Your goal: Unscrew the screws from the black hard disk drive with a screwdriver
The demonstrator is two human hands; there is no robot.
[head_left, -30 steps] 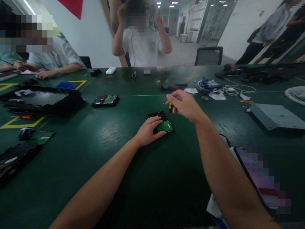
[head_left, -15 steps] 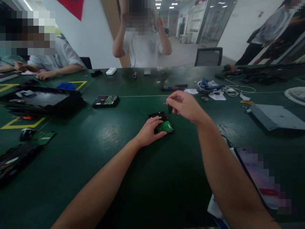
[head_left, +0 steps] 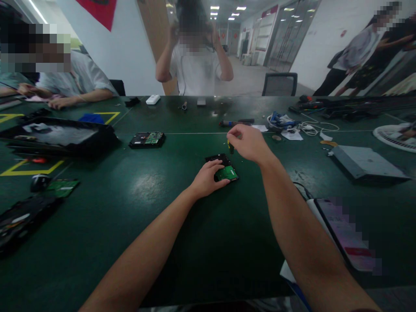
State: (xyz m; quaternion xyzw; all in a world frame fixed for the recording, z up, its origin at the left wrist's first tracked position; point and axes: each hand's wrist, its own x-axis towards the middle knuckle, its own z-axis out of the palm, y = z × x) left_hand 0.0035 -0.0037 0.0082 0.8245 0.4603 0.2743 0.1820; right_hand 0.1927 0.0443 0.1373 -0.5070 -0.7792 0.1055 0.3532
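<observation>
A black hard drive [head_left: 224, 167] with a green circuit board facing up lies on the dark green table [head_left: 162, 208] in the middle. My left hand [head_left: 206, 178] rests on its near left side, fingers curled over the edge and holding it down. My right hand [head_left: 248, 142] hovers just above and behind the drive, fingers pinched on a small screwdriver [head_left: 230, 147] with a black and yellow handle, which points down at the drive's far edge.
A second hard drive [head_left: 147, 139] lies to the far left, beside a black tray [head_left: 58, 138]. A loose green board [head_left: 61, 187] and dismantled parts sit at the left. Cables and tools [head_left: 286, 121] lie at the back right, a grey box [head_left: 364, 162] and a phone [head_left: 344, 232] on the right. People sit and stand around.
My right hand turned slightly over the drive while keeping the screwdriver pinched. My left hand stayed on the drive. The view shifted a little.
</observation>
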